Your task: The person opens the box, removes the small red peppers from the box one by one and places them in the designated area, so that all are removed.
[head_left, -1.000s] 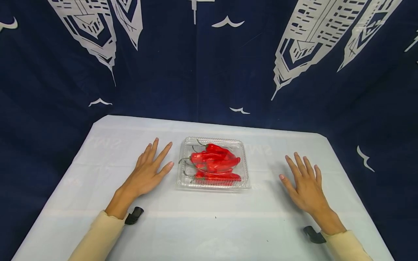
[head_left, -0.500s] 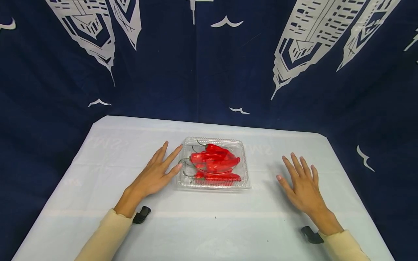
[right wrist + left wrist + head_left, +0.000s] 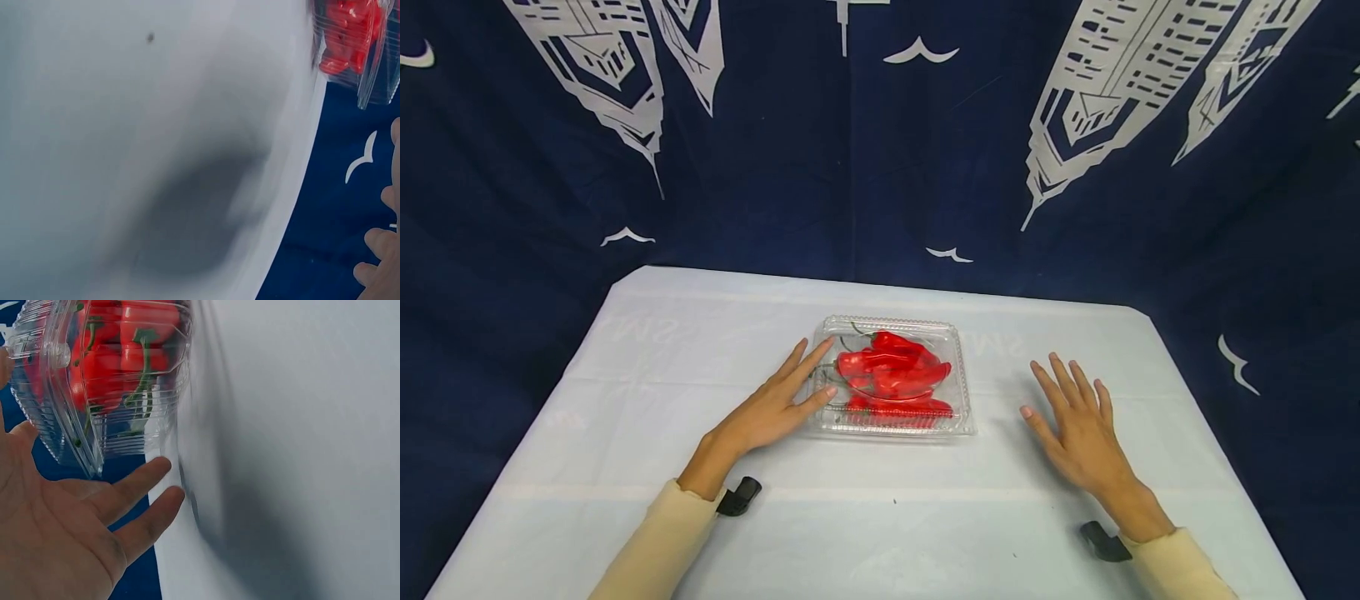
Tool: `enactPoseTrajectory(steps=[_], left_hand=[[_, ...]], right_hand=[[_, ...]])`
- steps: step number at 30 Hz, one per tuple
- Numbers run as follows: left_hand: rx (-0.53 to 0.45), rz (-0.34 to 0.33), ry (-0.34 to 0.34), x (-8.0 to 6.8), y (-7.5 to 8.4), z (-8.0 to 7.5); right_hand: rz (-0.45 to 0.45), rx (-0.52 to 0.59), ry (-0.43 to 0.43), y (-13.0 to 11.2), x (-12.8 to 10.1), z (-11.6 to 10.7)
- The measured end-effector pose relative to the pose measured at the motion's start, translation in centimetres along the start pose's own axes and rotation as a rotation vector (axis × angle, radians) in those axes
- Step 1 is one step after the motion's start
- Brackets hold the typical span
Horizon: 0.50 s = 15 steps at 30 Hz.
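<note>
A clear plastic clamshell box (image 3: 961, 400) lies lidded on the white table, with several red chili peppers (image 3: 895, 367) with green stems inside. My left hand (image 3: 767, 408) is at the box's left side, fingers straight and spread; its index finger and thumb overlap the left edge in the head view. Whether they touch the plastic I cannot tell. In the left wrist view the box (image 3: 125, 425) stands just beyond the fingers. My right hand (image 3: 1086, 442) hovers to the right of the box, apart from it, fingers spread and holding nothing.
The white tabletop (image 3: 880, 517) surrounds the box, with a few tiny dark specks on it. Behind it hangs a dark blue cloth (image 3: 805, 183) printed with white buildings and birds. A black wrist device (image 3: 739, 497) sits at the left cuff, another (image 3: 1105, 542) at the right.
My left hand has moved right, from beside the box to over its left edge. My right hand has drifted slightly left toward it. The box has stayed in place.
</note>
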State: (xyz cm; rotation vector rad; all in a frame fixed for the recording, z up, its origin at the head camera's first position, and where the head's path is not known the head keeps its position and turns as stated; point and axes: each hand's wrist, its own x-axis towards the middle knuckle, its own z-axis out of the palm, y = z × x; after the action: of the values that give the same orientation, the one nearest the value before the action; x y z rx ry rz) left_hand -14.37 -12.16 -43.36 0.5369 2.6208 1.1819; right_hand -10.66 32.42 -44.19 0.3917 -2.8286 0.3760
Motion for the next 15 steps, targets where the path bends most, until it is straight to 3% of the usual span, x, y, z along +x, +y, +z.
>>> enactPoseTrajectory(steps=[10,15], left_hand=[[-0.101,0.062,-0.013,0.6,-0.3,0.4],[-0.150,0.069,-0.018,1.0,-0.4,0.5]], right_hand=[[-0.093,0.071,-0.022,-1.1,0.3,0.5],[-0.077,0.193,-0.087,-1.8,0.4,0.7]])
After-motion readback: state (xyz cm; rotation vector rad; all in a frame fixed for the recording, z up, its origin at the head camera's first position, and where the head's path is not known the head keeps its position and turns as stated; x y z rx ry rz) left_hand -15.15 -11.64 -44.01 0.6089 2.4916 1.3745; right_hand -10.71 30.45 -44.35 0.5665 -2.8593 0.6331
